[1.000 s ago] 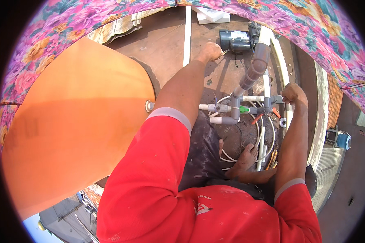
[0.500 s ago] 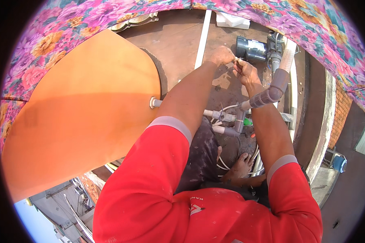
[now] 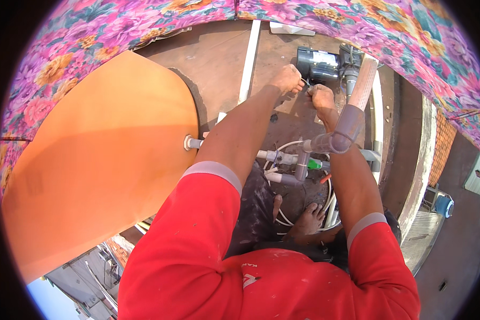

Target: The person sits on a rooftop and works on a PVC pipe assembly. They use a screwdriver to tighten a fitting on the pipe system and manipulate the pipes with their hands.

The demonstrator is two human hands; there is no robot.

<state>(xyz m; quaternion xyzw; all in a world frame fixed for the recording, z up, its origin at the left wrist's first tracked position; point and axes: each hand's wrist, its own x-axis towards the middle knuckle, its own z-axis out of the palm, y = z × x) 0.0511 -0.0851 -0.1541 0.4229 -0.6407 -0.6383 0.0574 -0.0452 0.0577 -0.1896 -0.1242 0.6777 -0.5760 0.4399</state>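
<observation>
Both arms reach forward, and my hands work close together beside a dark electric water pump. A thin wire spans the small gap between them; its exact kind is hard to make out. My left hand is closed, its fingers curled and pinching one end of the wire. My right hand pinches the other end between thumb and fingers, a little nearer to me. Below the right hand, a grey pipe elbow crosses over my right forearm and joins a thick pinkish-grey pipe rising toward the pump.
A large orange tank fills the left side, its outlet fitting leading into pipework with a green valve handle. A white pipe lies on the brown floor ahead. A flowered umbrella hangs overhead. A low wall runs along the right.
My hands have drawn slightly apart, opening a gap with the thin wire showing between them. The whole view has shifted a little, so the pump and pipes appear farther left.
</observation>
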